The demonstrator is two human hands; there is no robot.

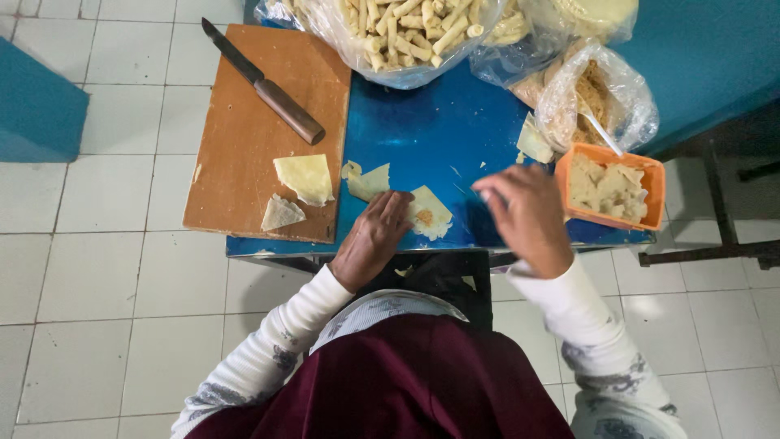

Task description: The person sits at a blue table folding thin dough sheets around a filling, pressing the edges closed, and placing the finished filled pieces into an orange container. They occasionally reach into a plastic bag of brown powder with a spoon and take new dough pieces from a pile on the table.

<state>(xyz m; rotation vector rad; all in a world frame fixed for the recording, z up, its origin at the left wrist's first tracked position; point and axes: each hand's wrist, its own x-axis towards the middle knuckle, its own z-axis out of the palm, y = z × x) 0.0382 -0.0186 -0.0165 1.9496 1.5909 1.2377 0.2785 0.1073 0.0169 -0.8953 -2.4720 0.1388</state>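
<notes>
Your left hand (375,234) lies flat, fingers together, pressing one thin pale wrapper (429,213) with a small spot of brown filling, near the front edge of the blue counter (431,130). Your right hand (524,213) hovers just beside it, fingers loosely curled; I cannot tell if it holds something. To its right stands one orange plastic tub (647,195) with lumpy pale filling. On the left, one wooden board (244,138) carries two wrapper pieces and one knife (264,83) with a wooden handle. At the far side, one clear bag (390,32) holds many finished rolls, beside more crumpled bags.
</notes>
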